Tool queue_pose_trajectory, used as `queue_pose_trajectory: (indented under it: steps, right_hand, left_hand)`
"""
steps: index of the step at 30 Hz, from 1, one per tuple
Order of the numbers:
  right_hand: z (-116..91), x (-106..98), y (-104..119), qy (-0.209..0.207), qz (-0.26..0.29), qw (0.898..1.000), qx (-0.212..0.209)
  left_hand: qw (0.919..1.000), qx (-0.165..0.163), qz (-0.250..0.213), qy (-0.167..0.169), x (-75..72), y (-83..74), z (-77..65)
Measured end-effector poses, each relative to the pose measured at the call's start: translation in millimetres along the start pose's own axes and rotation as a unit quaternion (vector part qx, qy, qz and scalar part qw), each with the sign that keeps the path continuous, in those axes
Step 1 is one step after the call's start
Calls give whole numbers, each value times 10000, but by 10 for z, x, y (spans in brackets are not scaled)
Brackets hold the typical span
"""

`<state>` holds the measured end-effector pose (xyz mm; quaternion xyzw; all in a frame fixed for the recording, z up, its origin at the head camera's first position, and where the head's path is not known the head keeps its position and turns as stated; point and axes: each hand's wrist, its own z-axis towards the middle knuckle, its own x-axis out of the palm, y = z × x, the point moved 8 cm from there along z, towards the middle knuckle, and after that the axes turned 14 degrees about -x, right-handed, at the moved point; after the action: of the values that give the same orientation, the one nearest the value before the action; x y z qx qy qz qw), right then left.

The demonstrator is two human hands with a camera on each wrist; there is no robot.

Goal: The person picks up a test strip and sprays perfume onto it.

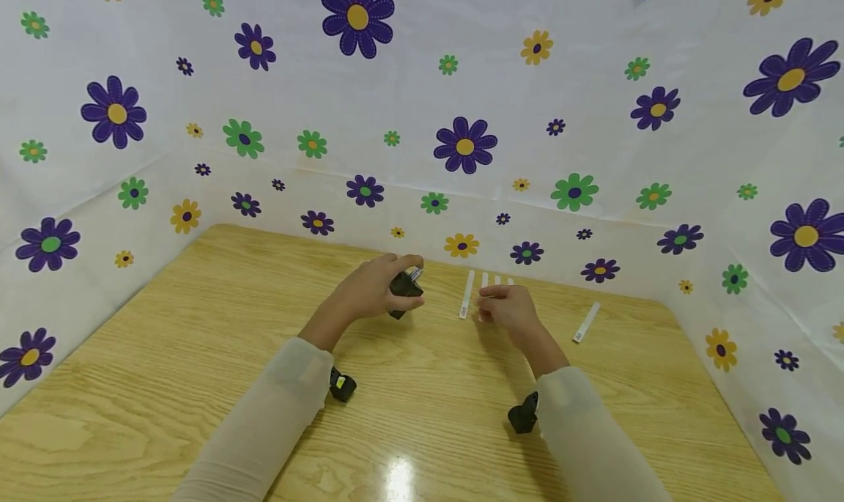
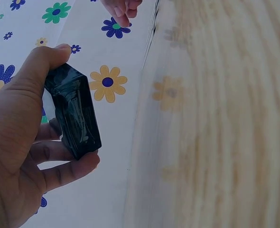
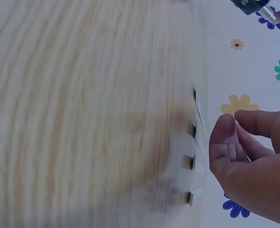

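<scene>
My left hand [image 1: 376,286] grips a dark glass perfume bottle [image 1: 404,289] above the table, left of centre. The bottle is tilted and its silver spray nozzle [image 1: 415,273] points up and to the right. In the left wrist view the faceted bottle [image 2: 76,111] sits between thumb and fingers. My right hand [image 1: 511,308] hovers over a row of white paper strips [image 1: 467,294], its fingers bent toward the thumb. The right wrist view shows nothing between those fingertips [image 3: 223,126]. In the head view this hand partly hides the strips behind it.
One more white strip [image 1: 587,322] lies apart on the right side of the wooden table [image 1: 422,429]. A white flowered cloth [image 1: 409,84] stands along the back and both sides. Small black devices [image 1: 343,386] are strapped at both wrists.
</scene>
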<state>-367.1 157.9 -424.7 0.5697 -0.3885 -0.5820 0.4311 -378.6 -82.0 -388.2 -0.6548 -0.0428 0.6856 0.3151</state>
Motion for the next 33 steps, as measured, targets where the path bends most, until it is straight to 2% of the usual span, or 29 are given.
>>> queue_pose_trajectory:
  steps: [7, 17, 25, 33]
  right_hand:
    - [-11, -155, -11, 51, -125, 9997, -187]
    - [-113, -434, -38, 40, -365, 9990, -260]
    - [-217, -697, -141, 117, -694, 9970, -324]
    - [-368, -978, -277, 189, -1207, 9921, -280]
  left_hand:
    - [9999, 84, -53, -19, 10, 0, 1]
    - [10000, 34, -44, 39, 6, 10, -22]
    - [10000, 38, -70, -7, -4, 10, -18]
    - [9999, -28, -46, 88, 20, 11, -19]
